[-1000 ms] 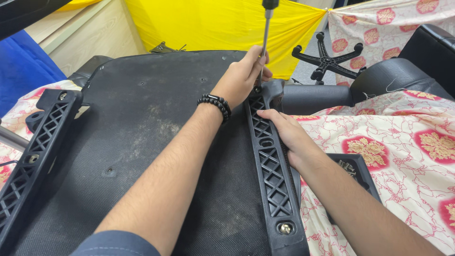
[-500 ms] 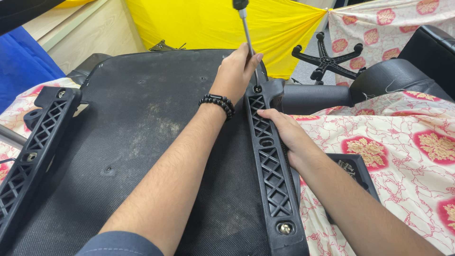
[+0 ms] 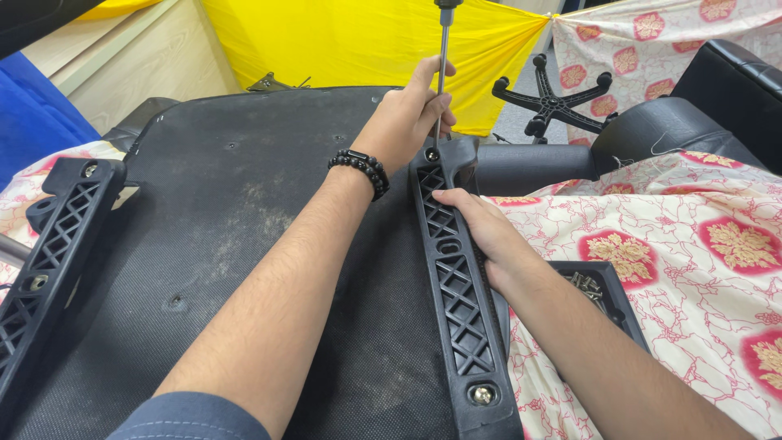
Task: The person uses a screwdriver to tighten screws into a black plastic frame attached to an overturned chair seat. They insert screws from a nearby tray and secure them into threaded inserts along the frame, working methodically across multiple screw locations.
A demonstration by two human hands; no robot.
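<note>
My left hand (image 3: 407,114) grips the metal shaft of a long screwdriver (image 3: 442,57), held upright with its tip at a bolt hole (image 3: 432,154) at the far end of a black lattice armrest bracket (image 3: 456,285). My right hand (image 3: 481,228) rests flat on that bracket's right edge, pressing it onto the upturned black chair seat (image 3: 220,212). A silver bolt (image 3: 482,394) sits in the bracket's near end. A black bead bracelet (image 3: 360,169) circles my left wrist.
A second lattice bracket (image 3: 49,253) lies on the seat's left edge. A small black tray of screws (image 3: 595,289) rests on floral cloth (image 3: 700,269) at right. A black star-shaped chair base (image 3: 550,98) stands behind, before yellow cloth (image 3: 326,41).
The screwdriver has swung from leaning to upright, and my left hand has shifted slightly up its shaft. My right hand has stayed on the bracket.
</note>
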